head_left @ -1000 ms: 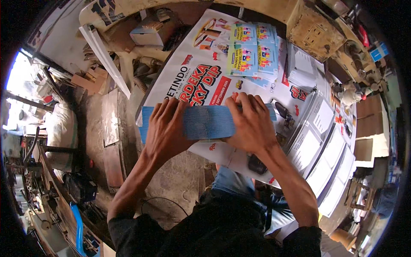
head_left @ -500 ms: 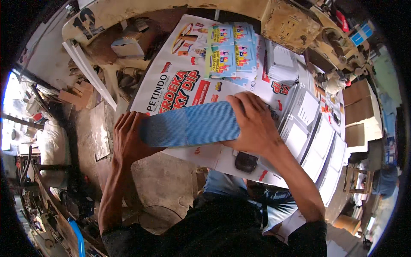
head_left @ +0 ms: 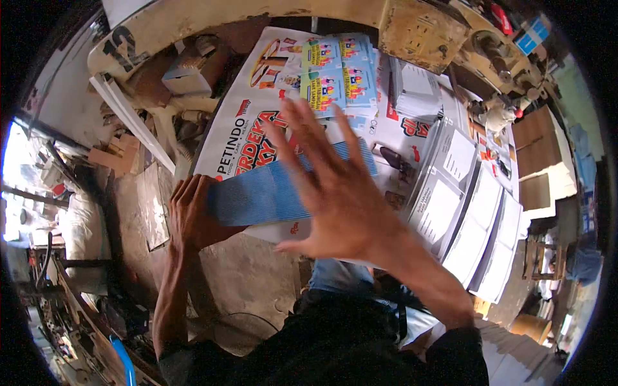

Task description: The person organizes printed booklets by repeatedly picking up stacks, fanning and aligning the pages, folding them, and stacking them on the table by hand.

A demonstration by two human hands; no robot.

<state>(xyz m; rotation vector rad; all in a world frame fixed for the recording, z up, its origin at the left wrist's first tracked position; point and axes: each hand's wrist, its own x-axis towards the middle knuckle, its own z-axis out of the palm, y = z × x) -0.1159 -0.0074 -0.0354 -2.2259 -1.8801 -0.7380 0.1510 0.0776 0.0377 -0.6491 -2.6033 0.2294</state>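
1. A cluttered workshop is shown, with a worn, stained floor below and brown cardboard stored at the right
2. The far side is bounded by a cream machine frame, on which worn paint is visible
3. In front of the frame, a broad white printed banner is spread as the work surface
4. At the right of the banner, overlapping piles of white sheets are laid; a smaller white pile is placed farther back
5. Beyond the hands, yellow-and-blue booklets are set out in adjoining groups
6. A long blue ribbed stack, apparently made of many thin layers seen edge-on, is held across the near part of the banner; whether it is lifted or supported from below cannot be told
7. Progress, as judged: the layers are gathered into one block with a fairly even face; handling is judged unfinished, since one end is gripped; what is left for the sheets and booklets cannot be determined
8. Left hand: the left end of the stack is gripped, with the fingers pressed together around it
9. Right hand: the fingers are spread wide in front of the stack's right part, with nothing pinched; contact cannot be confirmed
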